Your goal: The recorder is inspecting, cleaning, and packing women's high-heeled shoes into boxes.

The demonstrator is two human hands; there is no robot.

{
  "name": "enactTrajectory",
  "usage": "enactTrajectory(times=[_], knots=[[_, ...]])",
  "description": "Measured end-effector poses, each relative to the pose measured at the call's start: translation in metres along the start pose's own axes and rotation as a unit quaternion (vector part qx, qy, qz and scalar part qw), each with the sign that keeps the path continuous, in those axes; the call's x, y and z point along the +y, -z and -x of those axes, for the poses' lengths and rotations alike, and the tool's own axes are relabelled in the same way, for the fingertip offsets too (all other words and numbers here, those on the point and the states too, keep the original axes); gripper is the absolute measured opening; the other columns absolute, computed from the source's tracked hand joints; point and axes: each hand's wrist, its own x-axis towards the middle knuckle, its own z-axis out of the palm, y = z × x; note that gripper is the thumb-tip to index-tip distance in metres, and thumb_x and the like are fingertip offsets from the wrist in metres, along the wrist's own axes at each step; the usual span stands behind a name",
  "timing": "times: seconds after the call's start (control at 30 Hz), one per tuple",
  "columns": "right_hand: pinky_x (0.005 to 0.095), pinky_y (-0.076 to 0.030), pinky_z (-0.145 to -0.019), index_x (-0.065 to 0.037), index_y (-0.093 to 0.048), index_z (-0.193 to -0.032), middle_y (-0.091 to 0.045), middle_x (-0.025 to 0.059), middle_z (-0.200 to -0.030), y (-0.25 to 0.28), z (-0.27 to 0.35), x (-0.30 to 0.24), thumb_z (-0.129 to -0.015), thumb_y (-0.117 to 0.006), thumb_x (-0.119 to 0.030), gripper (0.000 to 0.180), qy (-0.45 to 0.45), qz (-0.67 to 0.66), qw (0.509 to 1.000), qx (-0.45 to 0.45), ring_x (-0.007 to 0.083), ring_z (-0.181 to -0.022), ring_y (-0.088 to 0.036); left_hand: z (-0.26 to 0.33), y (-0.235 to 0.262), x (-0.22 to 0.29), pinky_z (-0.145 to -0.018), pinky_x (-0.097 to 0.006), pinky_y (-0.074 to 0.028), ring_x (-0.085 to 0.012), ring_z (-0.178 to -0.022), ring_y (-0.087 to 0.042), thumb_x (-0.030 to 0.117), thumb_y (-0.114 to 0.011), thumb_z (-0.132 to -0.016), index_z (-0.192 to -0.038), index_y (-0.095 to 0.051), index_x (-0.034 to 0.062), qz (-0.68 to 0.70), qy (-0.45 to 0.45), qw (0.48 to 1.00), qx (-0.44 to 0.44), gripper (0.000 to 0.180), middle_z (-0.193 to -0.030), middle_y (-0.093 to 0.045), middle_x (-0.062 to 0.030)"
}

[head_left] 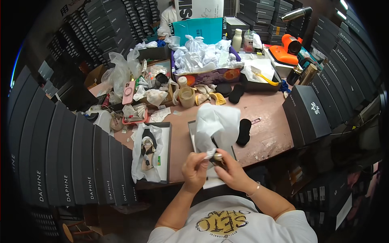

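Note:
My left hand (195, 172) is closed, pinching a corner of a white sheet of tissue paper (217, 123) that billows up in front of me. My right hand (236, 175) grips a dark shoe with a shiny gold part (219, 159), close by the left fingertips. Paper and fingers hide most of this shoe. Beneath them lies an open grey shoebox (191, 130), largely covered by the paper. Left of it, another open shoebox (165, 154) contains a black-and-beige shoe (147, 156) on white tissue.
Stacked dark shoeboxes rise at left (56, 158) and right (310, 115). A purple carton (202, 77) heaped with crumpled paper stands at the back, near a jar of liquid (187, 96). Black pads (244, 132) lie right of the tissue. An orange device (285, 54) sits far right. Another person (168, 17) is behind.

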Motion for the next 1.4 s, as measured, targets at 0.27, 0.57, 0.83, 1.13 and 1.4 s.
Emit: enactTrajectory(times=[0.27,0.57,0.83,1.13,1.4], knots=[[0.0293,-0.050,-0.055,-0.012,-0.040,-0.128,-0.055,0.0067,-0.099,0.035,-0.021,0.011,-0.095,-0.050,-0.023,0.036,-0.254,-0.501,0.827,-0.018,0.0177,-0.078,-0.060,-0.039,0.031,-0.016,-0.056,-0.029,-0.044,-0.0188,-0.063,-0.055,0.008,-0.063,-0.087,-0.099,-0.065,0.0019,-0.175,0.047,0.983,-0.019,0.014,-0.077,-0.062,-0.0102],[0.0277,-0.048,-0.053,-0.010,-0.048,-0.111,-0.057,0.0156,-0.092,0.042,-0.005,0.046,-0.095,-0.051,-0.033,0.028,-0.320,-0.745,0.578,-0.092,0.0222,-0.075,-0.058,-0.050,-0.003,-0.029,-0.067,-0.026,-0.044,-0.0118,-0.077,-0.056,0.014,-0.063,-0.090,-0.094,-0.065,-0.0016,0.020,0.150,0.988,0.023,0.017,-0.083,-0.063,-0.0056],[0.0380,-0.054,-0.072,-0.006,-0.056,-0.114,-0.064,0.0135,-0.102,0.012,-0.015,0.031,-0.090,-0.056,-0.024,0.030,-0.262,-0.670,0.691,0.065,0.0260,-0.090,-0.065,-0.017,-0.024,0.036,-0.049,-0.031,-0.045,-0.0200,-0.058,-0.056,0.003,-0.073,-0.071,-0.103,-0.069,0.0012,-0.058,-0.262,0.956,-0.119,0.033,-0.072,-0.058,-0.0057],[0.0377,-0.053,-0.077,-0.005,-0.057,-0.114,-0.064,0.0139,-0.104,0.000,-0.047,0.052,-0.089,-0.058,-0.022,0.030,-0.190,-0.597,0.779,0.017,0.0276,-0.094,-0.064,0.059,-0.026,0.031,-0.049,-0.029,-0.045,-0.0182,-0.057,-0.058,-0.004,-0.070,-0.071,-0.105,-0.069,0.0018,0.012,-0.134,0.974,-0.184,0.034,-0.075,-0.059,-0.0059],[0.0375,-0.051,-0.082,-0.005,-0.058,-0.115,-0.063,0.0143,-0.106,-0.010,-0.040,0.039,-0.088,-0.060,-0.021,0.031,-0.082,-0.235,0.963,0.108,0.0290,-0.097,-0.063,0.058,-0.009,0.040,-0.088,-0.035,-0.047,-0.0276,-0.103,-0.057,0.015,-0.079,-0.071,-0.135,-0.042,0.0023,0.070,-0.086,0.950,-0.292,0.074,-0.118,-0.053,-0.0140]])
